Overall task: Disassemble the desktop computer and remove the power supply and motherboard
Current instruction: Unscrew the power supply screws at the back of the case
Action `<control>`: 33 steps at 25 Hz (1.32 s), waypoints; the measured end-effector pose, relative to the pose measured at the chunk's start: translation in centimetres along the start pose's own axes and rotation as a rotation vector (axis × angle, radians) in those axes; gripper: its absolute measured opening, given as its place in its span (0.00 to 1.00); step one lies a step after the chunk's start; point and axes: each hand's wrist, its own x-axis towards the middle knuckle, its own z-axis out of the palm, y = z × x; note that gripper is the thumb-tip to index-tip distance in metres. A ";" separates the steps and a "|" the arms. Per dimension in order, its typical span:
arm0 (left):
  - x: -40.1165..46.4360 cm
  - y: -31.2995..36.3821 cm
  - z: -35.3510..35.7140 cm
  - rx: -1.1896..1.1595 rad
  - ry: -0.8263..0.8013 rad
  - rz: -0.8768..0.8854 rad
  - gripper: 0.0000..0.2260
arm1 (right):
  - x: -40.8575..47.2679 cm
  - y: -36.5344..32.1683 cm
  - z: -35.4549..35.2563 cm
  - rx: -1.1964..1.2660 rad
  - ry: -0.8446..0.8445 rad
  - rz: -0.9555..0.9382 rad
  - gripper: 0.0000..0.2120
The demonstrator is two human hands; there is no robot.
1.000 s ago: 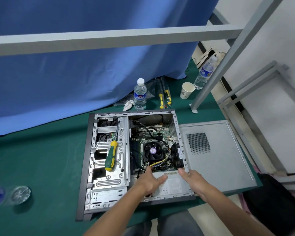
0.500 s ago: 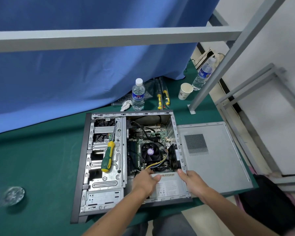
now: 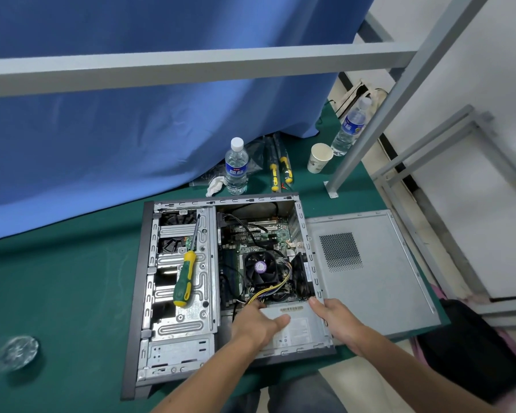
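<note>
Compared with a moment ago, both hands keep their place on the power supply (image 3: 292,326) in the near corner of the case (image 3: 140,281), the left hand (image 3: 255,324) curled over its far edge, the right hand (image 3: 335,321) gripping its right side, so I judge it is not yet lifted out

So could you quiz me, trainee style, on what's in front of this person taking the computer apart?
1. True or false: the green and yellow screwdriver lies on the table beside the computer case.
2. Which part do the left hand and right hand hold?
A. the power supply
B. the CPU fan
C. the side panel
3. Fill in: the paper cup stands between two water ____.

Key
1. False: it rests on the metal drive cage inside the case.
2. A
3. bottles: one by the curtain, one by the frame post.
</note>
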 end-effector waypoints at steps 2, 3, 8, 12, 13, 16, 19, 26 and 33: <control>0.0 -0.3 -0.4 0.029 0.015 0.013 0.34 | 0.1 0.2 0.1 0.028 -0.017 -0.003 0.21; 0.1 -0.4 -0.6 0.035 0.013 0.028 0.34 | 0.2 0.2 0.2 0.029 -0.012 -0.011 0.20; 0.4 -0.5 -1.0 0.049 0.000 0.035 0.33 | 0.4 0.1 -0.2 0.030 -0.062 -0.002 0.21; -0.1 -0.4 -0.1 0.119 0.052 0.010 0.36 | 0.4 0.0 -0.3 0.074 -0.072 0.015 0.21; -0.2 -0.4 -0.2 0.127 0.064 0.006 0.36 | 0.5 0.1 -0.3 0.083 -0.073 0.017 0.22; 0.1 -0.7 -1.1 0.099 0.062 0.005 0.35 | 0.7 0.7 -0.1 0.145 -0.052 0.049 0.24; 0.5 -0.8 -1.7 0.156 0.060 -0.014 0.35 | 1.0 1.1 0.1 0.214 -0.035 0.070 0.25; 0.8 1.3 -2.6 0.458 0.168 0.192 0.25 | 1.1 1.1 0.4 0.210 -0.049 0.042 0.21; 3.8 3.7 -3.5 0.630 -0.043 0.169 0.15 | 0.8 0.7 0.4 0.137 -0.031 0.050 0.21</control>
